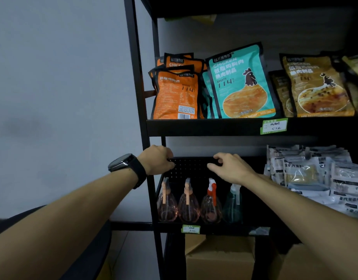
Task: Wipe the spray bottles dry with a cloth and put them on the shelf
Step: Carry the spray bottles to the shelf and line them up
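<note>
Four spray bottles stand in a row on the lower shelf (218, 227). Two are pink with peach heads (167, 207) (189, 207), one is pink with a red and white head (211, 207), and one is green (232, 205). Above and behind them both hands hold a black dotted sheet, apparently the cloth (189, 167), spread between them. My left hand (157, 159) pinches its upper left corner. My right hand (230, 166) pinches its upper right edge. The sheet's lower part blends into the dark shelf.
The black shelf frame post (145, 122) stands at the left. Orange, teal and brown chicken packets (240, 83) fill the shelf above. White packets (315, 174) are piled to the right of the bottles. Cardboard boxes (218, 257) sit underneath. A grey wall is on the left.
</note>
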`<move>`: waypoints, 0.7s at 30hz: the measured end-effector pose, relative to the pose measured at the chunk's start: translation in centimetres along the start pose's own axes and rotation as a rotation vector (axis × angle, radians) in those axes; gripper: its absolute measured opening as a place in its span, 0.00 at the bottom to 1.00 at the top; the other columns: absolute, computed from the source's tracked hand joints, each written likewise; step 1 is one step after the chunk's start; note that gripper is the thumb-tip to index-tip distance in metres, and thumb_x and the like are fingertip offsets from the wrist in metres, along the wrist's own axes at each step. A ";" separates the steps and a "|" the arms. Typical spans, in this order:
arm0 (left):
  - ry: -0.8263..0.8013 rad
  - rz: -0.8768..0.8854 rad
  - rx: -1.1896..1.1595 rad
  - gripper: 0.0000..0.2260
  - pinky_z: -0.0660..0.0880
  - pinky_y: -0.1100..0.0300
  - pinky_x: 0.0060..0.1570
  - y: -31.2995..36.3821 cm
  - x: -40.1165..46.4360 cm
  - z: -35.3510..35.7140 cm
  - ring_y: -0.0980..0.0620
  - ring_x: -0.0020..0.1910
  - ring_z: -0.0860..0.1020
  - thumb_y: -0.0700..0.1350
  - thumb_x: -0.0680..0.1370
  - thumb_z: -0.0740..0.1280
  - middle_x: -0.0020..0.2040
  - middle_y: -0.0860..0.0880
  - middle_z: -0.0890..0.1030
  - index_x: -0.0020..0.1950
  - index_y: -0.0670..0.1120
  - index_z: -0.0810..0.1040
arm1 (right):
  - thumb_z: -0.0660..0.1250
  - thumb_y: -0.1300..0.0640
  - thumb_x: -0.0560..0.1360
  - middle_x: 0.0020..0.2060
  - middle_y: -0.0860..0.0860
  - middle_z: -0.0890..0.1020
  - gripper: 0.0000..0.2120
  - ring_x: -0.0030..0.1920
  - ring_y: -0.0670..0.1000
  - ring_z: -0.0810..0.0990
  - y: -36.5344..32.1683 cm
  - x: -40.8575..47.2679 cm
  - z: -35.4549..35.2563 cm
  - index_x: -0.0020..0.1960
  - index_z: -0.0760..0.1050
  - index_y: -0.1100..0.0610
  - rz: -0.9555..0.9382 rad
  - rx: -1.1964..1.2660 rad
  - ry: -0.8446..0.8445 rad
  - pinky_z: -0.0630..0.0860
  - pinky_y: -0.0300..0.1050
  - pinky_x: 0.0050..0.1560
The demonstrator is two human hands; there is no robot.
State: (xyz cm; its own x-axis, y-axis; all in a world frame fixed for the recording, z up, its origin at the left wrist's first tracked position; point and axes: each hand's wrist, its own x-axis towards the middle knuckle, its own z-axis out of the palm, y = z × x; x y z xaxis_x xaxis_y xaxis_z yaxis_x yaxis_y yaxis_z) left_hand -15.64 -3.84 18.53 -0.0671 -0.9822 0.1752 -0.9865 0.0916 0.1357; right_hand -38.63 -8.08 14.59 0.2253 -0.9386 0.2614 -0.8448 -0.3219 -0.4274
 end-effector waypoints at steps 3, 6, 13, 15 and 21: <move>0.027 -0.010 -0.009 0.19 0.74 0.55 0.63 -0.2 -1.5 -0.9 0.47 0.65 0.76 0.52 0.81 0.65 0.67 0.47 0.79 0.70 0.46 0.75 | 0.63 0.41 0.77 0.65 0.52 0.76 0.27 0.62 0.51 0.76 -2.6 -0.8 0.3 0.70 0.69 0.54 -0.095 0.052 -0.033 0.73 0.44 0.58; 0.044 -0.045 -0.018 0.19 0.73 0.55 0.63 -1.3 -3.5 -1.8 0.48 0.65 0.76 0.53 0.81 0.65 0.67 0.47 0.78 0.70 0.47 0.74 | 0.63 0.42 0.77 0.63 0.52 0.77 0.24 0.61 0.50 0.76 -5.6 -1.3 1.0 0.68 0.72 0.54 -0.182 0.090 -0.034 0.73 0.43 0.57; 0.063 -0.184 0.009 0.20 0.70 0.56 0.66 -6.8 -9.1 -3.7 0.49 0.67 0.74 0.53 0.82 0.63 0.69 0.49 0.77 0.71 0.47 0.73 | 0.64 0.45 0.77 0.56 0.51 0.81 0.20 0.55 0.49 0.79 -13.5 -2.0 4.4 0.63 0.76 0.55 -0.364 0.168 -0.068 0.77 0.47 0.56; 0.058 -0.238 0.008 0.20 0.69 0.57 0.66 -8.7 -11.0 -4.2 0.49 0.67 0.74 0.53 0.82 0.63 0.69 0.49 0.77 0.71 0.47 0.73 | 0.63 0.46 0.77 0.57 0.51 0.80 0.20 0.55 0.49 0.78 -15.9 -2.4 5.6 0.64 0.76 0.56 -0.417 0.185 -0.106 0.76 0.45 0.57; 0.064 -0.405 0.026 0.20 0.68 0.57 0.65 -14.0 -16.5 -5.3 0.49 0.68 0.73 0.53 0.82 0.63 0.69 0.50 0.77 0.72 0.48 0.73 | 0.62 0.45 0.77 0.59 0.50 0.79 0.22 0.58 0.48 0.77 -23.1 -3.4 10.1 0.67 0.74 0.55 -0.542 0.220 -0.220 0.72 0.40 0.57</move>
State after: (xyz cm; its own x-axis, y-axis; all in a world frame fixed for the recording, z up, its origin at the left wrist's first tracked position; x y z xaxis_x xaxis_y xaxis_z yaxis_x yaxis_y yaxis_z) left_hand 0.08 11.96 18.95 0.3364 -0.9256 0.1734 -0.9347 -0.3057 0.1816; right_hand -14.98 1.26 14.78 0.7086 -0.6306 0.3167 -0.4678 -0.7558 -0.4582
